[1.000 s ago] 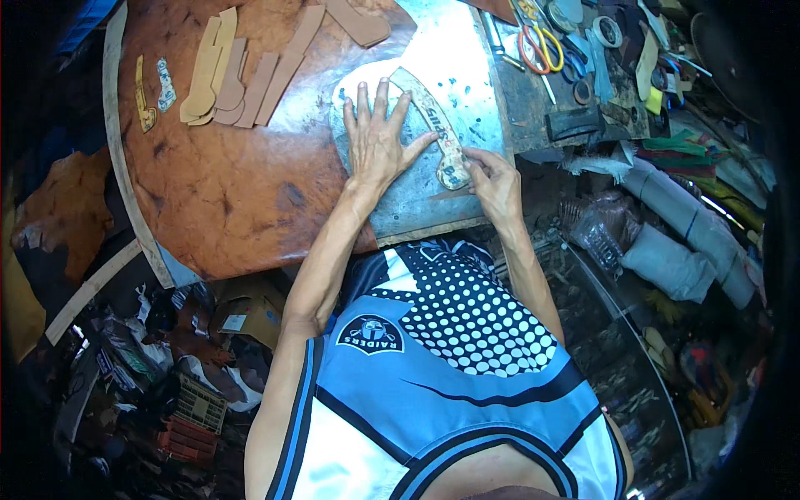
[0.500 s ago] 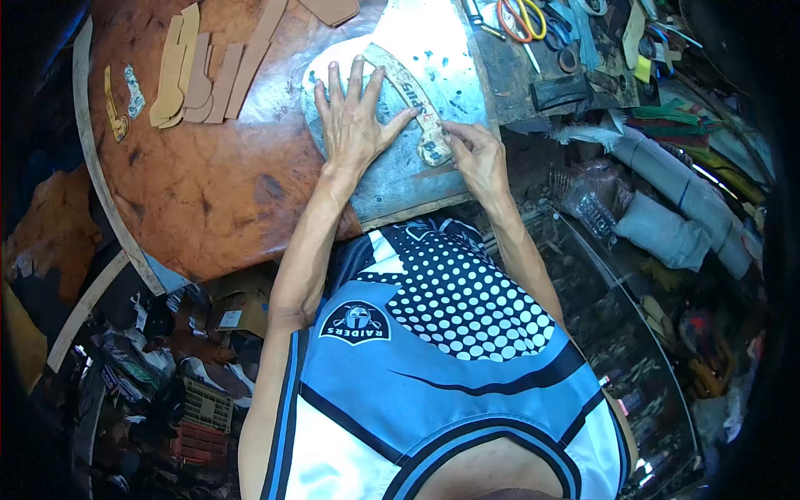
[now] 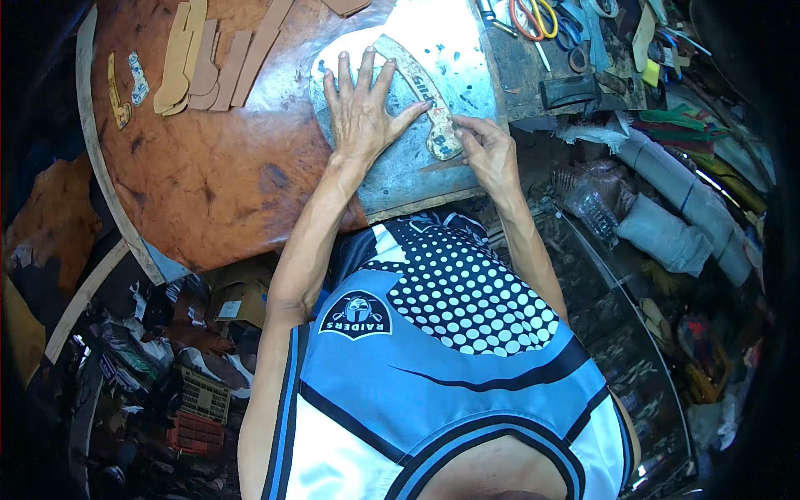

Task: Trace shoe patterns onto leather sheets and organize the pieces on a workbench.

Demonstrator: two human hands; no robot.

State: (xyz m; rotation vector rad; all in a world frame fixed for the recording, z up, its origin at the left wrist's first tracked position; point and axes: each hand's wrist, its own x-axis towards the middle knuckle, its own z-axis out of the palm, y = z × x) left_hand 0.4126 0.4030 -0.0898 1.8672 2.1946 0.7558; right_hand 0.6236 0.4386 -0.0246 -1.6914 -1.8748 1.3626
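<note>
Curved template [image 3: 419, 79] slants lengthwise toward metal plate's [image 3: 400, 179] near edge, between spread left hand [image 3: 358, 121] and pinched right hand [image 3: 490, 154], contents unclear.

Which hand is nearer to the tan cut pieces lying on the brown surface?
The left hand. It lies to the right of the tan cut pieces, thumb on the curved template; the right hand is farther right, beside the template's wide lower end.

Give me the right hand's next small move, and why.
Probably ease the right hand slightly along the edge of the curved template: its fingers are at that edge, near the broad end, while the thumb of the left hand lies on the template, which should help steady it.
</note>
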